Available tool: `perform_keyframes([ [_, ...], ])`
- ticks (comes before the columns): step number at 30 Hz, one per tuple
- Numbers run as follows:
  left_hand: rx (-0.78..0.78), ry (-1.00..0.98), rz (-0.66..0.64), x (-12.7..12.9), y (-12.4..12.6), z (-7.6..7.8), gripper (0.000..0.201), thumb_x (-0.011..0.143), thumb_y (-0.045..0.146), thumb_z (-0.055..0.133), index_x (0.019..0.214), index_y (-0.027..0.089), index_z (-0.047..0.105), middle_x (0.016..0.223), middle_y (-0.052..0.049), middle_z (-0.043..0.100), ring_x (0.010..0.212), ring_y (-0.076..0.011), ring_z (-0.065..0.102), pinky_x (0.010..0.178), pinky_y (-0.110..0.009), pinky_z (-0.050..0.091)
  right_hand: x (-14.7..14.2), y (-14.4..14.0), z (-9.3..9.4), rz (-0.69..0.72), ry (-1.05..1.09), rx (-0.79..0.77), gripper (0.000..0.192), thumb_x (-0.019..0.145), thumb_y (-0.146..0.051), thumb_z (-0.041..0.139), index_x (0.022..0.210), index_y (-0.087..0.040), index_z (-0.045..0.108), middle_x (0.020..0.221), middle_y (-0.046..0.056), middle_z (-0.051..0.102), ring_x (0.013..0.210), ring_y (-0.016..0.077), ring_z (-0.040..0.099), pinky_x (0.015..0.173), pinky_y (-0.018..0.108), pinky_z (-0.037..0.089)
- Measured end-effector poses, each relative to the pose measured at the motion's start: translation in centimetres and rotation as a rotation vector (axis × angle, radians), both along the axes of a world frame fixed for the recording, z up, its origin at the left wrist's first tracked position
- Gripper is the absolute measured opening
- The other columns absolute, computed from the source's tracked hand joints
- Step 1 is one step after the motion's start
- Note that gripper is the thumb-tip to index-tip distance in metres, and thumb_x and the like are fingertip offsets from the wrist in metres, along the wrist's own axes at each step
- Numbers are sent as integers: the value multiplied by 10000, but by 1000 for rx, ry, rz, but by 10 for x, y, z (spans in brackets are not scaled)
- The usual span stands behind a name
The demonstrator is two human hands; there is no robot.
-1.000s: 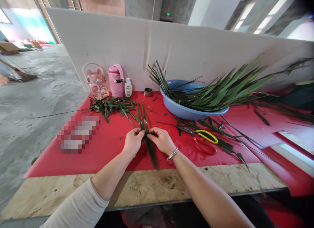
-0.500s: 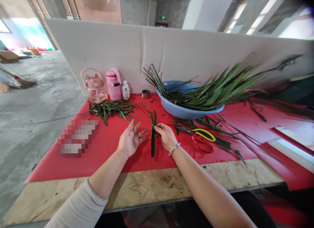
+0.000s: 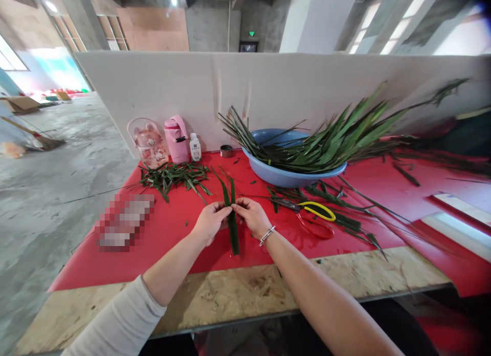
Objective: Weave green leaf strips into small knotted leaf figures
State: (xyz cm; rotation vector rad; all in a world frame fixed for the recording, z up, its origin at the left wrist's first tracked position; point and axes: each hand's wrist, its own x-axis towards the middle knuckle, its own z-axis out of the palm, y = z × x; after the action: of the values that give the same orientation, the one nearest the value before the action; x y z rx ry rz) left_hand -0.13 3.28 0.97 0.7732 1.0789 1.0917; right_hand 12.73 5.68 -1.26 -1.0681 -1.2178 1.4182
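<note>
Leaf strips (image 3: 232, 228), 2 by the look of it, lie lengthwise on the red mat (image 3: 161, 238), just this side of the blue basin (image 3: 284, 176). Both hands meet on them at about mid-length. The left hand (image 3: 209, 224) pinches the strips between thumb and fingertips from the far side from the basin. The right hand (image 3: 251, 217), bracelet at its wrist, pinches them from the basin side. The upper ends fork apart into a narrow V pointing toward the basin's left rim.

Judging by how they lie, the strips are light, thin and flexible along their length, yet likely to crease or split along the grain if bent sharply. Their glossy face may slide between fingers. A fingertip pinch near the middle, where both hands are closed on them, looks the safest hold; the tapered tips seem too weak to pull on.

Scissors (image 3: 316, 218) with yellow and red handles lie below the basin, among loose leaves. Long leaves (image 3: 337, 141) fill the basin and spill past its right rim. Left of the basin lie cut scraps (image 3: 172, 174), with 2 pink bottles (image 3: 176, 139) behind them.
</note>
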Motion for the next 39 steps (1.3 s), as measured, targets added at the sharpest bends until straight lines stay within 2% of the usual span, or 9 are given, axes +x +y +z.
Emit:
perform_keyframes([
  [6,8,35,131,-3,6,-19,300,551,336,745,739,141,616,626,3,604,545,-100,560,521,-205,451,0,-3,2,88,-98,-26,267,681,-409,630,739,-168,532,548,-67,480,392,56,431,346,175,354],
  [10,7,-23,130,-4,3,-24,300,536,329,760,725,142,621,571,28,578,508,-84,535,526,-205,455,1,-2,3,121,-183,-29,182,663,-316,631,701,-158,550,539,-53,506,435,71,468,416,198,422],
  [16,-14,-73,140,-4,-2,-21,219,587,266,724,719,136,609,547,28,564,472,-82,527,499,-206,455,0,-4,3,135,-219,121,137,686,-281,614,736,-153,608,606,-29,557,525,84,485,481,198,410],
  [20,-53,-152,150,-3,-3,-17,214,601,259,711,738,145,593,570,15,585,482,-97,550,492,-217,455,-4,-5,2,116,-127,35,196,666,-329,640,742,-159,582,603,-34,545,514,86,487,466,203,423],
  [24,24,-79,127,-6,-4,-19,262,588,297,731,764,152,602,619,16,605,533,-109,572,539,-235,472,-5,-5,2,128,-110,9,227,651,-345,653,743,-155,572,602,-41,533,487,77,479,442,196,414],
  [27,72,-20,134,-8,-3,-22,279,581,323,740,761,154,610,643,23,605,567,-94,562,563,-215,468,-4,-5,2,139,-111,-7,202,650,-322,639,742,-151,583,608,-37,550,489,78,485,450,201,411],
  [32,64,4,137,-9,-1,-18,281,602,364,717,762,158,611,609,38,569,545,-80,527,544,-203,460,-2,-5,2,148,-156,-1,108,632,-237,618,677,-140,599,553,-47,544,471,65,463,457,188,368],
  [36,67,50,73,-8,-1,-17,255,618,347,701,741,145,605,605,23,570,536,-95,537,530,-220,471,-4,-6,2,144,-113,-81,133,652,-275,592,702,-151,590,553,-49,529,453,75,474,420,193,390],
  [39,75,15,76,-6,-2,-19,238,618,323,697,732,145,588,623,18,573,546,-105,550,528,-232,480,-6,-8,3,111,-133,-52,130,650,-280,601,678,-157,569,506,-61,497,415,70,443,392,193,372],
])
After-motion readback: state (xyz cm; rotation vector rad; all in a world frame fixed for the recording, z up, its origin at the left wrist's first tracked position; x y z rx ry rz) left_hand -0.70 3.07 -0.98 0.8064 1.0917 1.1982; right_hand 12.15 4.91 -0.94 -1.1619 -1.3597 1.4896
